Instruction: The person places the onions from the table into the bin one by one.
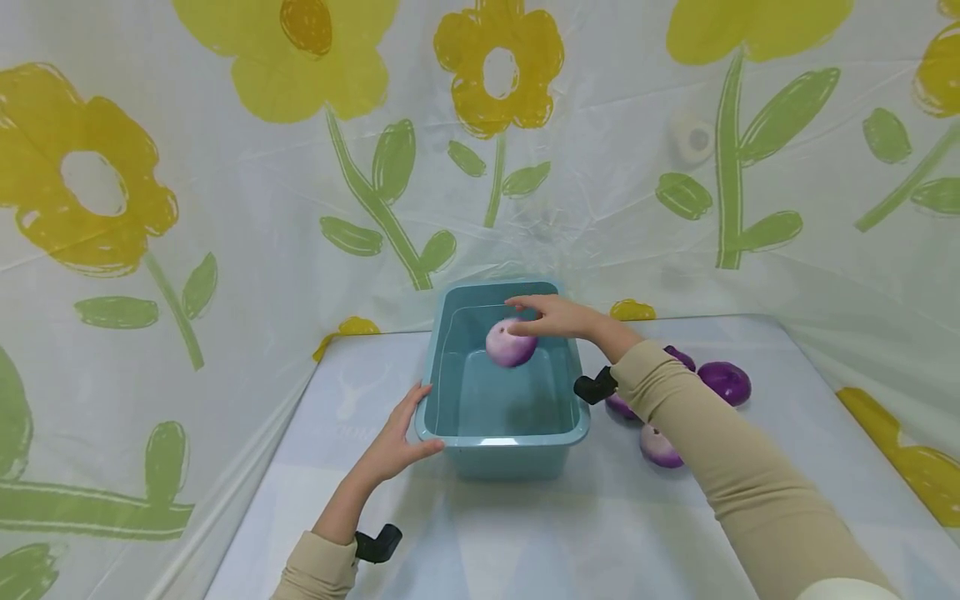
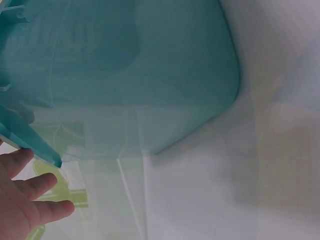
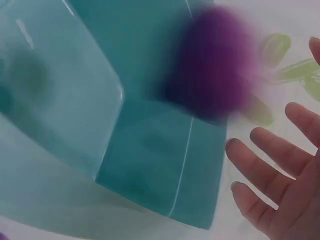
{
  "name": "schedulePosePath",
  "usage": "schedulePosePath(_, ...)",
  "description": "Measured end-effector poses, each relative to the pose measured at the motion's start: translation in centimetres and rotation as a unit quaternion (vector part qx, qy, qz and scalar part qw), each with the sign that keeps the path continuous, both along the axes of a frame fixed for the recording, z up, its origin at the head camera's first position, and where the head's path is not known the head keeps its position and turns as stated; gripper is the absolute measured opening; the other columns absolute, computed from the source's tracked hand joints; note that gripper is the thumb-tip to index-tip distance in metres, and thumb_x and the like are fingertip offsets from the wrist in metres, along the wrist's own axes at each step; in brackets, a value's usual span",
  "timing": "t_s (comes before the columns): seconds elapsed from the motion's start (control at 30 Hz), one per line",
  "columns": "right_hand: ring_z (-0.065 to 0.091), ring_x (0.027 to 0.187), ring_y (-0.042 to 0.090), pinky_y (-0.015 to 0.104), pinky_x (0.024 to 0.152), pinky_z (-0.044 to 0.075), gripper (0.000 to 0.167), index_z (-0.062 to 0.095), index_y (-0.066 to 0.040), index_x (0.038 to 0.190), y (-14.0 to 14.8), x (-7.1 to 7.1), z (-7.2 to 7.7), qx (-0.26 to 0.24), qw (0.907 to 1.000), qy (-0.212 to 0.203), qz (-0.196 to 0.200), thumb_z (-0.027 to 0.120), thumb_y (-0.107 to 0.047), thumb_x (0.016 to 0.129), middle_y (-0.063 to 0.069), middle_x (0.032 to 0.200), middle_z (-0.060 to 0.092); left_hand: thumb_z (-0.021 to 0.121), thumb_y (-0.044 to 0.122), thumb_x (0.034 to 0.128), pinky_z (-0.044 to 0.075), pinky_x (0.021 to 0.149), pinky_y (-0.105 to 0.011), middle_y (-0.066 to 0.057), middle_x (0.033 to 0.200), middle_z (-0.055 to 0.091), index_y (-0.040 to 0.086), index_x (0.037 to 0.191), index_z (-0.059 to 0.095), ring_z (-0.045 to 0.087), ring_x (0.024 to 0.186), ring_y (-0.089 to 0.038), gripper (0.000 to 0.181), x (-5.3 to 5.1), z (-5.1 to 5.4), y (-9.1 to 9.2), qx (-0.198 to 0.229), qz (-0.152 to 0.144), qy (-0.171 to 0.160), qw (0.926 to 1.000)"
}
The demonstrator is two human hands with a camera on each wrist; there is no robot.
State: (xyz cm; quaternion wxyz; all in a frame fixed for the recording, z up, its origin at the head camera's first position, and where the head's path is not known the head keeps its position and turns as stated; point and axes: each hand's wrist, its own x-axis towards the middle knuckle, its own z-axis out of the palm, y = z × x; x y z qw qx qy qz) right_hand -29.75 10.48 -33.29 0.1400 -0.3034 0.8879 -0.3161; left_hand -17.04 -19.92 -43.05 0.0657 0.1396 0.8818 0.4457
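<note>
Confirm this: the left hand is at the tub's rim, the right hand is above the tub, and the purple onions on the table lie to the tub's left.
Not quite: the purple onions on the table lie to the tub's right, as the head view shows. The left hand and right hand are as you say.
</note>
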Motion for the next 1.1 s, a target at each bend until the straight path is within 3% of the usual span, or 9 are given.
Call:
schedulePosePath(0.37,0.044,0.120,0.034,0.050,0.097,0.038,0.058,0.037,-0.011,0.139,1.9,0.5,0.6,-0.031,0.9992,0.001,-0.024,0.052,-0.039,0.090,0.015,0.136,0.043,0.069,0.027,0.0785,0.029,0.100,-0.060,-0.013,0.153,0.007,0.014,0.146,0.018,0.012,0.138,-0.037,0.085,0.1,0.4,0.1,-0.007,-0.004,-0.009,0.9999)
schedulePosePath(0.53,0.054,0.105,0.029,0.044,0.086,0.045,0.055,0.038,-0.012,0.138,4.3,1.1,0.9,-0.042,0.9978,0.026,-0.044,0.053,-0.036,0.091,0.015,0.128,0.051,0.068,0.031,0.0787,0.027,0.100,-0.061,-0.015,0.153,0.007,0.014,0.145,0.018,0.013,0.137,-0.039,0.085,-0.1,0.3,-0.1,-0.007,-0.014,-0.004,0.9999)
schedulePosePath(0.73,0.057,0.097,0.027,0.041,0.080,0.047,0.055,0.036,-0.006,0.139,7.8,2.9,1.0,-0.058,0.9936,0.074,-0.062,0.053,-0.028,0.092,0.019,0.127,0.051,0.068,0.034,0.0794,0.028,0.100,-0.061,-0.016,0.152,0.011,0.012,0.145,0.019,0.016,0.136,-0.039,0.084,-0.6,0.5,-0.4,-0.017,-0.023,0.004,0.9996)
schedulePosePath(0.87,0.057,0.093,0.026,0.036,0.077,0.047,0.058,0.031,-0.001,0.139,10.3,4.3,-0.1,-0.065,0.9905,0.097,-0.074,0.055,-0.021,0.091,0.022,0.125,0.050,0.061,0.038,0.0838,0.027,0.100,-0.062,-0.015,0.151,0.018,0.013,0.145,0.020,0.019,0.136,-0.038,0.079,-1.4,1.0,-0.4,-0.020,-0.015,0.000,0.9997)
schedulePosePath(1.1,0.056,0.092,0.025,0.041,0.078,0.045,0.062,0.028,-0.001,0.140,14.3,7.3,-3.5,-0.045,0.9888,0.086,-0.113,0.056,-0.025,0.090,0.022,0.127,0.048,0.056,0.036,0.0884,0.025,0.101,-0.061,-0.014,0.150,0.021,0.013,0.145,0.020,0.019,0.137,-0.037,0.071,-3.9,1.4,-0.3,-0.018,-0.003,-0.003,0.9998)
